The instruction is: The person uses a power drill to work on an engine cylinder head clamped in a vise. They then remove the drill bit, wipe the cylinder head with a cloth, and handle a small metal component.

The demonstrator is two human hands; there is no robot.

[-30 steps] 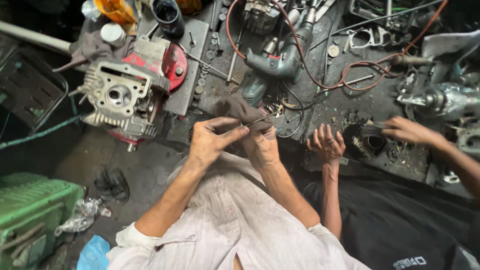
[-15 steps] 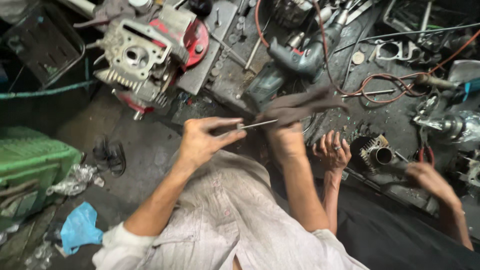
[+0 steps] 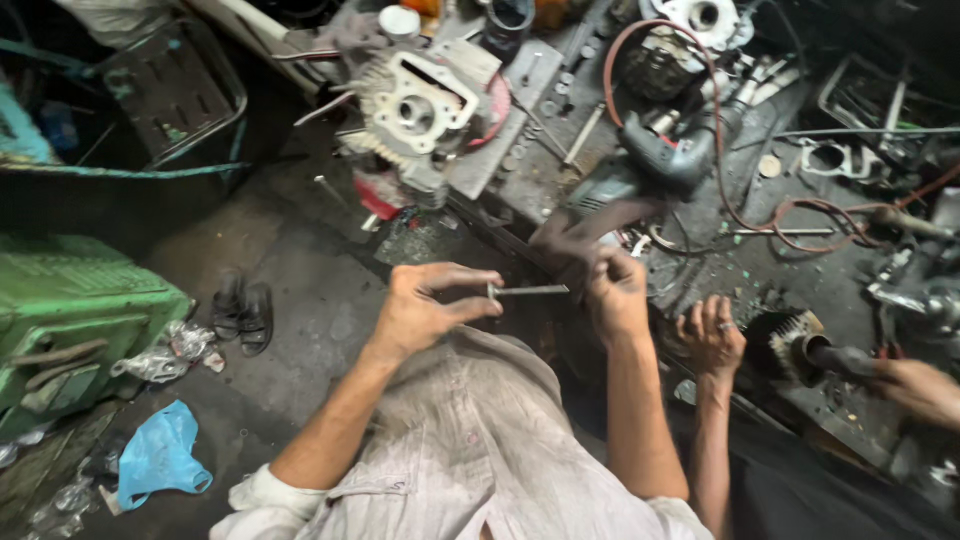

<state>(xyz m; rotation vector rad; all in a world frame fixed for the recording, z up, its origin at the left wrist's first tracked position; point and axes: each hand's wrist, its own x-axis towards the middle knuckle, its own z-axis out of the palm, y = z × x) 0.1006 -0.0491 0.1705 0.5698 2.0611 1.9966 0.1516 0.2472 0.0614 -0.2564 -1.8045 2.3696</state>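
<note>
My left hand (image 3: 425,307) pinches one end of a thin metal rod (image 3: 530,291) held level in front of my chest. My right hand (image 3: 612,292) grips the rod's other end together with a dark greasy rag (image 3: 580,232) that sticks up from the fist. Both hands hover above the dirty workshop floor, just in front of the workbench edge.
An engine cylinder head (image 3: 418,105) and an electric drill (image 3: 665,158) with a red cable lie on the cluttered bench. Another person's hands (image 3: 712,335) rest by a finned metal part (image 3: 790,340) at right. A green crate (image 3: 70,320), sandals (image 3: 242,312) and a blue bag (image 3: 160,455) lie at left.
The view has swung left and down. My hands have drawn a little apart along the rod. The other person's far hand has moved toward the right edge.
</note>
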